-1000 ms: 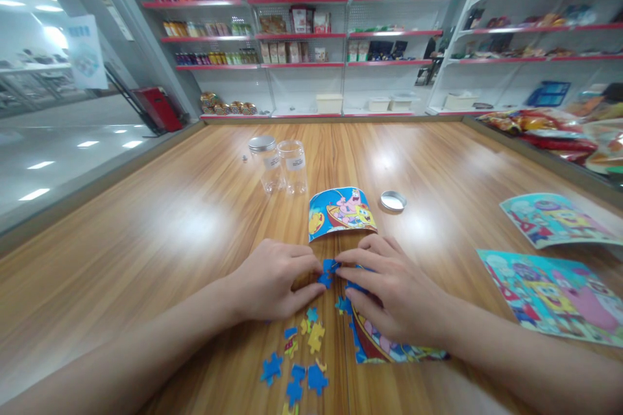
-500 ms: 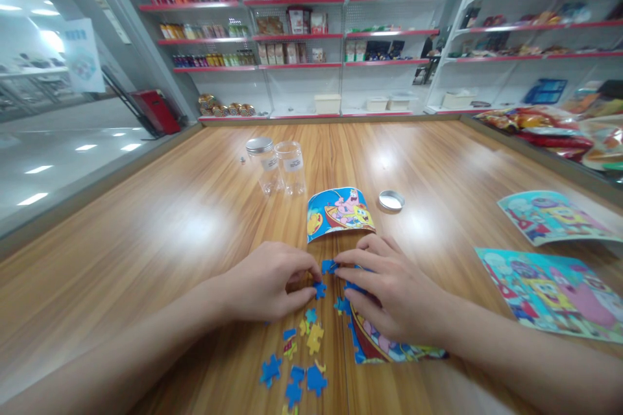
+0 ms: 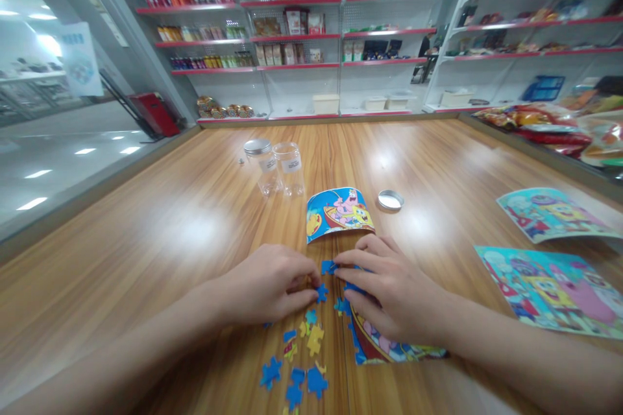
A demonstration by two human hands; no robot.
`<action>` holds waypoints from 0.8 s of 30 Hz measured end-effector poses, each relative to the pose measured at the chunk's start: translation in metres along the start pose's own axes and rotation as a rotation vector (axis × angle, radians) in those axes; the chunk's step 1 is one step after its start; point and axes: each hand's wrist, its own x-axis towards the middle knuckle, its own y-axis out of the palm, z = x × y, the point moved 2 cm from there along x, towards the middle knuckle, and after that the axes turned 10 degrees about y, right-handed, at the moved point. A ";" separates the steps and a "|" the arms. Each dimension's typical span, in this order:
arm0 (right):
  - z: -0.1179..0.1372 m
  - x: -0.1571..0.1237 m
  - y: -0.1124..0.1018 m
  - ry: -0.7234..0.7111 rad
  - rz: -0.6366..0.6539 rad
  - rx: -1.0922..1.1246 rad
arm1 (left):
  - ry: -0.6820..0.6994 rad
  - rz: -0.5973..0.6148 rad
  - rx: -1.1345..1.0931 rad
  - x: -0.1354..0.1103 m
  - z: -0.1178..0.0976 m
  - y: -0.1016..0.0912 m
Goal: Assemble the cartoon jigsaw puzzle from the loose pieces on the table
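Observation:
Between thumb and fingers my left hand [image 3: 277,282] pinches a small blue puzzle piece [image 3: 322,293]. My right hand [image 3: 384,288] rests over a partly joined jigsaw puzzle [image 3: 379,347], fingers spread, hiding much of it. Its fingertips touch the edge of a darker blue piece [image 3: 328,267] at the puzzle's upper left. Several loose pieces, blue ones [image 3: 270,372] and a yellow one [image 3: 315,340] among them, lie on the wood below my left hand. Just beyond both hands is a curled reference picture [image 3: 339,213] of cartoon figures in a boat.
Two clear jars stand further back, a lidded jar [image 3: 263,167] and an open jar [image 3: 291,168]. A loose metal lid [image 3: 390,200] lies right of the picture. Two more cartoon sheets, a curled one [image 3: 555,214] and a flat one [image 3: 549,288], lie at the right. Stocked shelves [image 3: 292,35] rise behind the table.
My left hand, with the blue puzzle piece, has shifted slightly right and down. My right hand stays in nearly the same place over the puzzle.

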 end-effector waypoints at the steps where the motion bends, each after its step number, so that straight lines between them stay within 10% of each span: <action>1: 0.000 0.000 0.000 0.000 0.001 0.001 | -0.009 0.001 -0.006 0.000 0.000 0.001; 24: 0.000 0.000 -0.001 -0.017 -0.003 -0.020 | -0.078 -0.231 0.027 -0.001 0.013 0.011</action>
